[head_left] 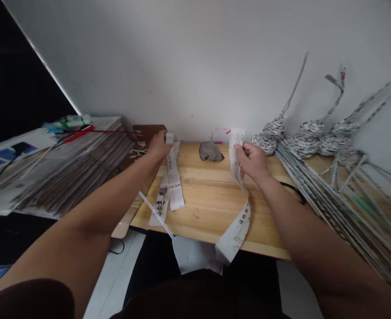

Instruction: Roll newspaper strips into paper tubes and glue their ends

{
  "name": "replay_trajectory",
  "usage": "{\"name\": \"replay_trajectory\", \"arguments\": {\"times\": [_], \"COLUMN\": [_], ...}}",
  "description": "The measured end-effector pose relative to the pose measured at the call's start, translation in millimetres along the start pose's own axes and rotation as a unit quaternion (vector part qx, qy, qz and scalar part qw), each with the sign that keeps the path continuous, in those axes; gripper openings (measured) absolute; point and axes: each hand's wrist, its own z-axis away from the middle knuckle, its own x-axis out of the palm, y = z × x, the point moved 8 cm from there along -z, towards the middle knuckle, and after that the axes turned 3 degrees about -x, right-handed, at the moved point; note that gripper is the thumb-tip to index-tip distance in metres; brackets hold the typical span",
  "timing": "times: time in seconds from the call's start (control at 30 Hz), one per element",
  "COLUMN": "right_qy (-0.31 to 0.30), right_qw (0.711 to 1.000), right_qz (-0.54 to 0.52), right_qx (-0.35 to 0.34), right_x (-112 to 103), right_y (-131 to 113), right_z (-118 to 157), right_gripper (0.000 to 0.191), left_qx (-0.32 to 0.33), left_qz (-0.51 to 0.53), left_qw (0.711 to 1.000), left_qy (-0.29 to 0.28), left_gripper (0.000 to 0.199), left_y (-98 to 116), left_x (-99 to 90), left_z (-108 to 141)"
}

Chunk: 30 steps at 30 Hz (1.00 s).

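Note:
My right hand point(252, 160) pinches the upper end of a long newspaper strip point(241, 221) between thumb and fingers. The strip curls down past the table's front edge, its lower end hanging near my lap. On the left, my left hand point(159, 146) is closed at the far end of several newspaper strips point(173, 179) lying on the table, its thumb across one of them. Part of its grip is hidden by the hand itself. A grey crumpled cloth point(210, 151) lies between my hands near the wall.
A thin white stick point(157, 216) slants over the table's front edge point(195, 232). Tall stacks of newspaper point(79, 173) stand at left, with a red-handled tool point(79, 134) on top. Woven paper pieces point(268, 137) and a bundle of rolled paper sticks point(318, 186) occupy the right.

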Motion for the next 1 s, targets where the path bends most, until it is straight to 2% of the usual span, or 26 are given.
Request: {"name": "replay_trajectory", "arguments": {"times": [0.03,0.07,0.1,0.13,0.2,0.23,0.27,0.37,0.43,0.5,0.6,0.67,0.73,0.8,0.87,0.93,1.0], "right_qy": [-0.005,-0.011,-0.023,-0.038,-0.062,-0.069,-0.073,-0.093,-0.101,-0.103,-0.112,-0.127,-0.152,-0.186,-0.221,-0.243,-0.249], "right_qw": [1.000,0.998,0.994,0.987,0.967,0.955,0.941,0.898,0.886,0.881,0.862,0.841,0.820,0.802,0.786,0.775,0.775], "right_qz": [-0.023,-0.053,-0.091,-0.131,-0.201,-0.232,-0.263,-0.344,-0.370,-0.387,-0.427,-0.459,-0.485,-0.502,-0.515,-0.524,-0.527], "right_qx": [0.013,0.032,0.058,0.087,0.143,0.170,0.197,0.257,0.261,0.254,0.251,0.256,0.263,0.264,0.261,0.255,0.245], "right_x": [2.1,4.9,9.0,13.8,22.2,25.0,27.1,32.1,32.2,31.4,32.8,34.8,36.9,38.8,40.5,41.9,42.7], "right_y": [0.3,1.6,3.8,6.0,8.0,7.6,6.1,-6.6,-19.0,-28.5,-34.2,-34.5,-35.6,-39.4,-45.0,-49.6,-51.3], "right_z": [0.6,1.3,2.3,3.5,6.2,7.6,9.0,13.5,14.6,15.0,15.7,16.4,17.6,19.6,22.5,25.1,25.9], "right_gripper": [0.043,0.042,0.041,0.040,0.038,0.038,0.039,0.041,0.042,0.043,0.042,0.039,0.037,0.037,0.036,0.035,0.033], "left_qx": [0.025,0.060,0.095,0.124,0.179,0.204,0.218,0.188,0.131,0.070,-0.004,-0.039,-0.054,-0.067,-0.075,-0.056,0.006], "left_qz": [-0.004,0.001,0.018,0.034,0.028,0.017,0.007,0.018,0.114,0.264,0.415,0.482,0.528,0.552,0.552,0.533,0.491], "left_qw": [0.999,0.998,0.995,0.986,0.947,0.924,0.910,0.920,0.927,0.891,0.817,0.766,0.706,0.659,0.637,0.628,0.640], "left_qy": [0.020,0.011,-0.033,-0.104,-0.264,-0.324,-0.353,-0.343,-0.333,-0.362,-0.401,-0.423,-0.469,-0.506,-0.533,-0.565,-0.591], "left_gripper": [0.055,0.051,0.041,0.034,0.030,0.028,0.027,0.028,0.033,0.039,0.069,0.086,0.087,0.086,0.082,0.067,0.045], "left_y": [6.3,15.2,25.1,35.0,53.3,60.9,66.6,77.2,86.4,102.0,128.2,143.6,157.7,165.2,166.3,165.2,161.8], "left_x": [-1.6,0.8,7.6,17.1,35.2,39.2,38.7,26.7,22.5,29.3,50.5,64.7,75.6,80.7,83.2,84.6,85.3], "left_z": [13.0,28.0,44.6,63.0,104.3,123.8,138.5,159.3,172.2,196.1,241.5,268.9,292.2,307.4,317.6,327.4,336.7]}}
